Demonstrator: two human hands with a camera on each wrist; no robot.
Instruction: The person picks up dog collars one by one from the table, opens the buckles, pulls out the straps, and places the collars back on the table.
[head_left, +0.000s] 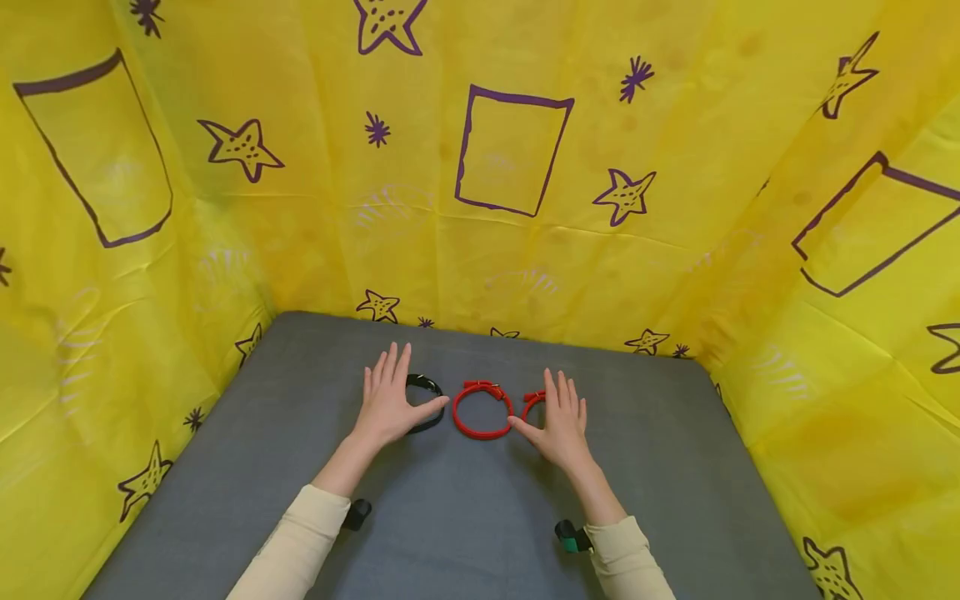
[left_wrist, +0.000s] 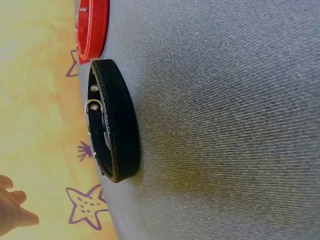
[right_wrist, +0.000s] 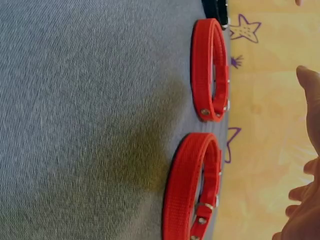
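I see left hand (head_left: 387, 410) and right hand (head_left: 562, 429) apart, fingers spread, gripping nothing, the middle round red woven-looking buckled collar (head_left: 480, 434) between, nearer the right.

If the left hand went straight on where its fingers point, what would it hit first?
The left hand would likely meet the yellow backdrop first: only grey tabletop shows between. The black collar lies off that line, though depth is unclear.
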